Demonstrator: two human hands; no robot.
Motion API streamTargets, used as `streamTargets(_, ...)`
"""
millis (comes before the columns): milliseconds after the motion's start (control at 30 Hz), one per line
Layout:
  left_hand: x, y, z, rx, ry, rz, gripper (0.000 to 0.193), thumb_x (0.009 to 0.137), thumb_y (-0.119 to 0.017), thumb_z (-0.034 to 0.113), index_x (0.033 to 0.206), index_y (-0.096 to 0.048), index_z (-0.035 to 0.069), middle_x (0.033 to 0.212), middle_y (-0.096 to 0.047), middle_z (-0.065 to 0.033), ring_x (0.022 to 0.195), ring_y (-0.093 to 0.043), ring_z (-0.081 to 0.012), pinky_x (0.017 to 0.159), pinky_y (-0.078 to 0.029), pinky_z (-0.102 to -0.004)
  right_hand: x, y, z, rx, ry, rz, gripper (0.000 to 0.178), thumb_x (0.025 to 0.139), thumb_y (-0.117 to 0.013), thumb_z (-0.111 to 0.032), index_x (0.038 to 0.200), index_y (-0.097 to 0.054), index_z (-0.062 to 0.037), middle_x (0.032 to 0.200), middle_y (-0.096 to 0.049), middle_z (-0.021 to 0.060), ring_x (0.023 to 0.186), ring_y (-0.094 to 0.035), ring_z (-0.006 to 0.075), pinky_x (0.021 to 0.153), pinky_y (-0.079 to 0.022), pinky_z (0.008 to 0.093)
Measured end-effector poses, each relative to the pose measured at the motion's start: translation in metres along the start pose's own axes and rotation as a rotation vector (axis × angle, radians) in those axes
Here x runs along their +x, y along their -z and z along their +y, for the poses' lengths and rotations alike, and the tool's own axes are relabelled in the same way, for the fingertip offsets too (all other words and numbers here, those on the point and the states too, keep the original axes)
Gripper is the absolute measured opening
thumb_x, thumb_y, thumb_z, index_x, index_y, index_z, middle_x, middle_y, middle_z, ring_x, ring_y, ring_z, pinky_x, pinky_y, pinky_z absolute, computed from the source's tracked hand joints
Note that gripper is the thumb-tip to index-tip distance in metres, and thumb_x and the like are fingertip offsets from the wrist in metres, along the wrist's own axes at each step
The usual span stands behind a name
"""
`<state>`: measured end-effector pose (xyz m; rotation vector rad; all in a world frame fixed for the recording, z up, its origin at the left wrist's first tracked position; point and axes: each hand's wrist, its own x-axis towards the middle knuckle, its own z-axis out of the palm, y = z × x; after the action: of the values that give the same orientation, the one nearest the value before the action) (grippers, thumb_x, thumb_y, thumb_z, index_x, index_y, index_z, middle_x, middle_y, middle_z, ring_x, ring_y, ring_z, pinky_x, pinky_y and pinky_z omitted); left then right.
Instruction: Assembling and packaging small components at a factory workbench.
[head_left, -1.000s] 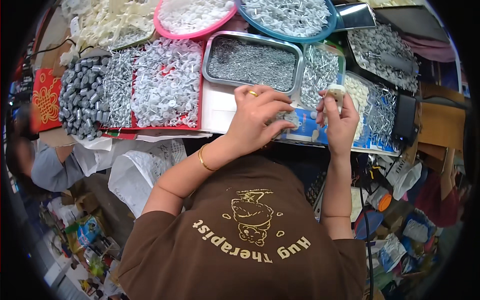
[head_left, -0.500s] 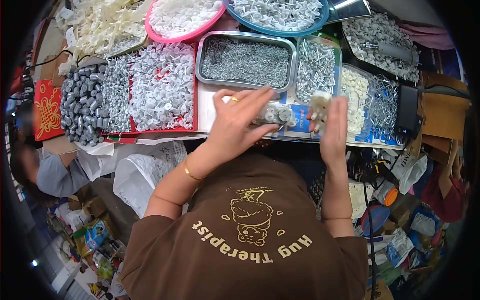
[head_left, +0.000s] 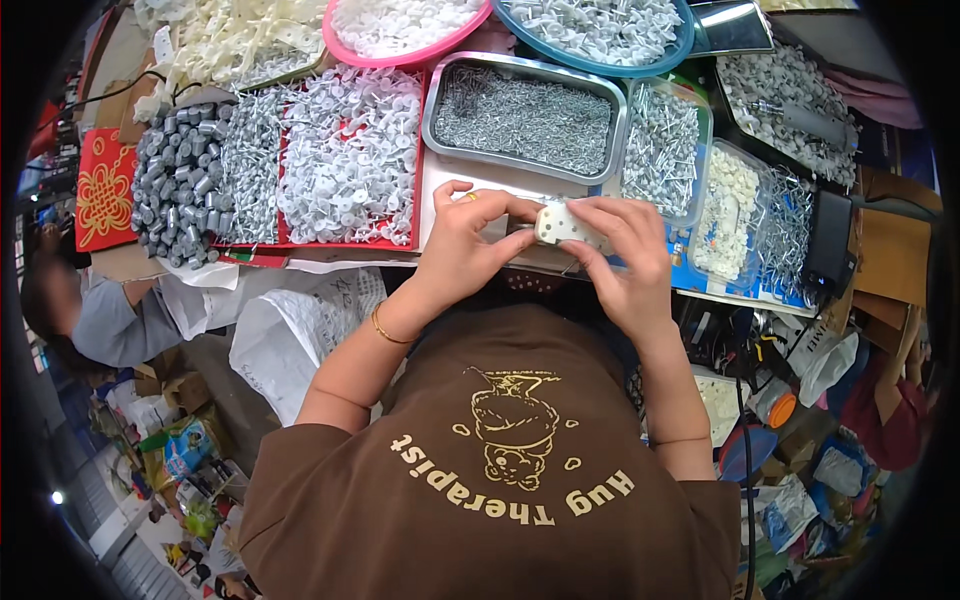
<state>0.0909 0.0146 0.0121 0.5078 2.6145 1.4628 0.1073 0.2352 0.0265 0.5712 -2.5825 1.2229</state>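
Observation:
In front of my chest, at the near edge of the table, both hands meet at a cream-white plastic piece [head_left: 553,224] with small dark holes in its face. My right hand [head_left: 630,245] is closed on it, fingers over the top and thumb below. From the other side, my left hand [head_left: 465,235] pinches its left end between thumb and forefinger, the other fingers curled. Part of the piece is hidden under the right fingers. Just beyond my hands stands a steel tray [head_left: 525,115] of small metal pins.
Left of the tray lie white plastic clips with nails [head_left: 350,160] in a red box, loose nails [head_left: 250,165] and grey cylinders [head_left: 180,185]. A pink basin [head_left: 405,55] and blue basin [head_left: 600,68] stand behind. Clear boxes [head_left: 727,215] and a black device [head_left: 828,235] are rightward.
My right hand has brought the white plastic piece leftward to my left hand. The left hand, spread over clear parts before, now pinches the piece. The view has shifted slightly.

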Motion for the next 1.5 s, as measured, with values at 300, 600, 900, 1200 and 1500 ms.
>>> streamTargets(300, 0.006, 0.006, 0.004, -0.01, 0.02, -0.087, 0.021, 0.083, -0.076, 0.013, 0.097, -0.06, 0.01, 0.099, -0.072, 0.0023, 0.096, -0.065, -0.014, 0.105, -0.025, -0.0432, 0.003, 0.002, -0.004, 0.019, -0.043, -0.02, 0.038, 0.077, -0.079, -0.008, 0.114, -0.074, -0.0067, 0.109, -0.07, 0.0093, 0.101, -0.061, 0.0281, 0.09, -0.047, 0.0385)
streamTargets(600, 0.003, 0.005, 0.001, -0.038, 0.019, -0.082, 0.028, 0.083, -0.076, 0.014, 0.105, -0.059, 0.011, 0.099, -0.07, 0.0022, 0.096, -0.066, -0.0174, 0.108, -0.022, -0.0469, 0.002, 0.0, -0.002, -0.027, -0.028, -0.037, 0.038, 0.077, -0.079, -0.008, 0.115, -0.074, -0.0077, 0.11, -0.069, 0.0082, 0.102, -0.06, 0.0284, 0.09, -0.047, 0.0392)
streamTargets(900, 0.004, 0.005, 0.019, 0.18, -0.141, -0.079, 0.047, 0.081, -0.081, 0.023, 0.123, -0.063, 0.011, 0.118, -0.068, -0.0004, 0.102, -0.064, -0.0141, 0.112, -0.022, -0.044, 0.009, 0.022, -0.011, -0.016, -0.056, -0.132, 0.041, 0.078, -0.078, -0.009, 0.119, -0.072, -0.0095, 0.113, -0.067, 0.0092, 0.102, -0.059, 0.0289, 0.091, -0.047, 0.0402)
streamTargets(1200, 0.012, 0.002, 0.016, 0.197, -0.168, -0.06, 0.04, 0.079, -0.084, 0.026, 0.114, -0.071, 0.013, 0.104, -0.072, 0.0012, 0.096, -0.064, -0.0145, 0.109, -0.025, -0.0436, 0.001, 0.032, 0.001, 0.074, -0.207, -0.192, 0.042, 0.081, -0.077, -0.004, 0.122, -0.069, -0.0057, 0.106, -0.064, 0.0133, 0.095, -0.064, 0.0276, 0.08, -0.052, 0.0354)
streamTargets(1500, 0.017, 0.004, 0.019, 0.205, -0.152, -0.094, 0.038, 0.077, -0.084, 0.026, 0.11, -0.069, 0.013, 0.099, -0.071, 0.0009, 0.098, -0.065, -0.0161, 0.108, -0.027, -0.0455, -0.001, 0.031, 0.006, 0.147, -0.274, -0.203, 0.041, 0.081, -0.076, -0.003, 0.121, -0.069, -0.0049, 0.101, -0.062, 0.0117, 0.086, -0.062, 0.0251, 0.073, -0.051, 0.034)
